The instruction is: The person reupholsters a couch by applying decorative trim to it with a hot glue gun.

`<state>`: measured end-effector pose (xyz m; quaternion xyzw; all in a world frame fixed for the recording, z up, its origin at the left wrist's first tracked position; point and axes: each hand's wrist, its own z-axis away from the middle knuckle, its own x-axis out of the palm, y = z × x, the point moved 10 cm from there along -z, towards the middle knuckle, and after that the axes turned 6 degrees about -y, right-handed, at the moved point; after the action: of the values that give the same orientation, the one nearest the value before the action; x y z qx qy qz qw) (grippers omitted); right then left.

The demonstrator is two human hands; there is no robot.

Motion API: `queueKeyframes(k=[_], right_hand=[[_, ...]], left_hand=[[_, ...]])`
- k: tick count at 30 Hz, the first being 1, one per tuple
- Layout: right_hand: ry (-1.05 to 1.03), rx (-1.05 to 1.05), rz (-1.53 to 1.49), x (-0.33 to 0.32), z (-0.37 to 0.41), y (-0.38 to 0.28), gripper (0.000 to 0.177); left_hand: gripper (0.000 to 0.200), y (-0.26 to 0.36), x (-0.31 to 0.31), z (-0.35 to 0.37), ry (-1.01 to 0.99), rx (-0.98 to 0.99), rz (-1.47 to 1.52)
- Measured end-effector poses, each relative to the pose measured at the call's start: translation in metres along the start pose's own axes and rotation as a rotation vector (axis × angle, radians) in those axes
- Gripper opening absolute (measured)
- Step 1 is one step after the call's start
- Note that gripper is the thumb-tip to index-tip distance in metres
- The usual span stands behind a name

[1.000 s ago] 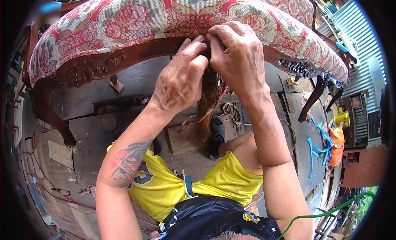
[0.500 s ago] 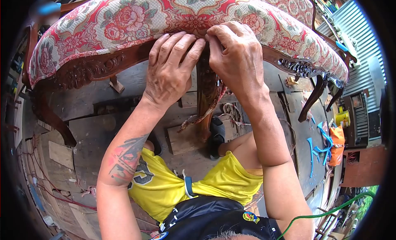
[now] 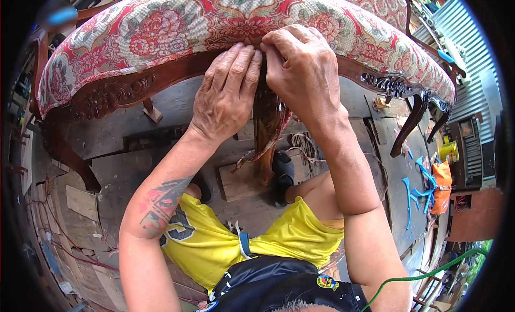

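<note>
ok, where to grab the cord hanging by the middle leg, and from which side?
Probably the slanting lower stretch of the cord, pinched from the person's left: there it sticks out past the middle leg, clear of both hands. Its upper part runs close under the right hand, so likely less room there.

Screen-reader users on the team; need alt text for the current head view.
A person's left hand and right hand work side by side at the lower fabric edge of a floral-upholstered seat with a carved wooden frame. The person's yellow shorts and a wooden floor show below.
</note>
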<state>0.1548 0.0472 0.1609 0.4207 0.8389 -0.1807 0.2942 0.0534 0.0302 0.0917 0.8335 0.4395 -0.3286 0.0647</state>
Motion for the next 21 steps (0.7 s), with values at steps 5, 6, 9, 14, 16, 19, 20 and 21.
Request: queueKeyframes(k=[5, 6, 9, 14, 16, 19, 20, 21], right_hand=[[-0.001, -0.014, 0.005, 0.001, -0.001, 0.001, 0.006], [-0.003, -0.018, 0.004, 0.001, -0.001, 0.001, 0.007], [-0.011, 0.002, 0.001, 0.0, 0.0, 0.001, 0.007], [-0.001, -0.004, -0.007, 0.0, 0.0, 0.002, 0.006], [0.002, -0.002, -0.011, -0.001, -0.001, 0.004, 0.005], [-0.005, -0.041, -0.034, -0.004, -0.005, 0.003, 0.005], [-0.024, -0.016, -0.055, -0.004, -0.006, 0.007, 0.007], [-0.044, 0.011, -0.076, -0.004, -0.007, 0.011, 0.008]], left_hand=[[0.046, 0.001, 0.001, -0.001, 0.036, 0.045, 0.079], [0.044, 0.002, 0.003, -0.001, 0.045, 0.061, 0.082], [0.04, 0.002, 0.003, 0.001, 0.056, 0.091, 0.091], [0.039, 0.003, 0.003, 0.003, 0.063, 0.114, 0.094], [0.04, 0.003, 0.004, 0.003, 0.048, 0.102, 0.08], [0.041, 0.003, 0.002, 0.001, 0.053, 0.085, 0.076], [0.041, 0.003, 0.001, 0.001, 0.054, 0.084, 0.073], [0.043, 0.003, 0.002, 0.0, 0.041, 0.082, 0.069]])
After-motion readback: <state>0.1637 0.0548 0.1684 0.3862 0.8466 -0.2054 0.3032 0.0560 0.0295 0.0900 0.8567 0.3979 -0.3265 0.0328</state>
